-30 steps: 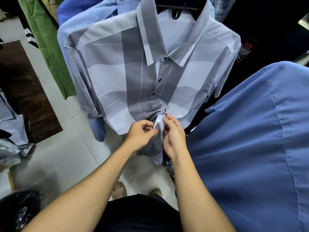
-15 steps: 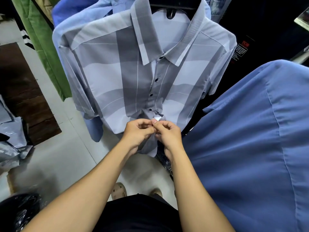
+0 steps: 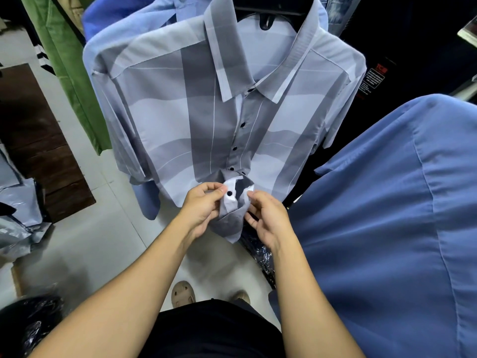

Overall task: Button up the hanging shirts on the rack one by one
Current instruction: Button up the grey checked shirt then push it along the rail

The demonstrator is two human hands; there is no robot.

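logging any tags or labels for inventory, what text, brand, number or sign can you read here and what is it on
Nothing here can be read.
Black hang tag with a red patch on top, on the dark garment right of the grey striped shirt: rows of white print, too small and blurred to read.
No print shows on the striped shirt, the blue shirt or the green garment.

Grey plastic bags [image 3: 18, 218] on floor; sandal [image 3: 182, 294] below.
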